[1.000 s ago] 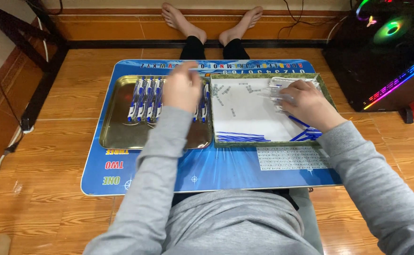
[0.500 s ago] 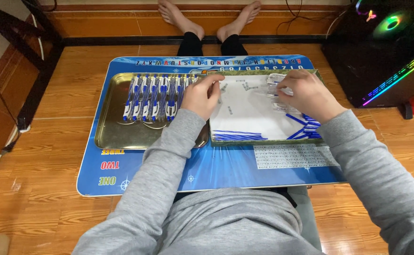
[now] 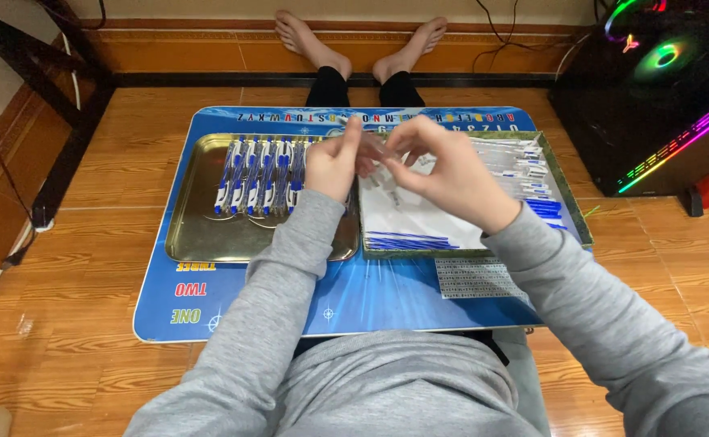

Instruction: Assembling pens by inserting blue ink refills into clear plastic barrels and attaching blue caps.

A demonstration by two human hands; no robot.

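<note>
My left hand [image 3: 332, 164] and my right hand [image 3: 443, 170] meet above the seam between two trays, fingers pinched together on a small clear plastic sleeve [image 3: 379, 152]. What is inside the sleeve is too small to tell. Below the left hand lies a gold metal tray [image 3: 201, 235] holding a row of several blue-and-white pens in clear sleeves [image 3: 261, 174]. Under the right hand a second tray [image 3: 569, 206] holds white paper, loose blue pens [image 3: 407, 240] and a stack of clear sleeves [image 3: 524, 166].
Both trays rest on a blue low table [image 3: 233, 303] printed with letters and number words, over my lap. My bare feet [image 3: 358, 36] stretch out beyond it on the wooden floor. A lit computer case [image 3: 654, 89] stands at right; a dark stand [image 3: 63, 113] at left.
My left hand left the pen row in the gold tray and moved right; my right hand lifted off the right tray. Both came together holding the clear sleeve.
</note>
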